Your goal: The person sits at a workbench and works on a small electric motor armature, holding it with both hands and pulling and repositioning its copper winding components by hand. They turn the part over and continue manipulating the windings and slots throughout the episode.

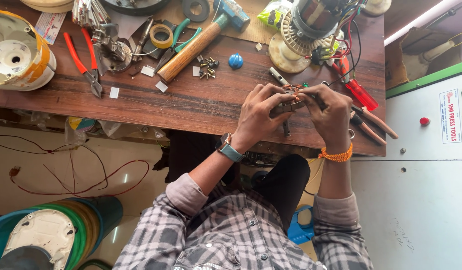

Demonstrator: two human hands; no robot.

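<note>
Both my hands meet over the near edge of a dark wooden workbench [201,102]. My left hand [258,115], with a watch on its wrist, and my right hand [331,115], with an orange beaded band, together grip a small metal part wound with copper wire [291,97]. The fingers pinch around it, so most of it is hidden. A motor stator with coloured wires [311,25] stands just beyond my hands, and a red-handled screwdriver [358,90] lies to the right of them.
On the bench lie a wooden-handled hammer [196,42], orange-handled pliers [83,62], green-handled pliers [178,37], a tape roll [161,36], loose screws [208,67], a blue knob [235,61]. A white machine panel with buttons [431,130] stands right. Stacked buckets [56,230] sit on the floor at the left.
</note>
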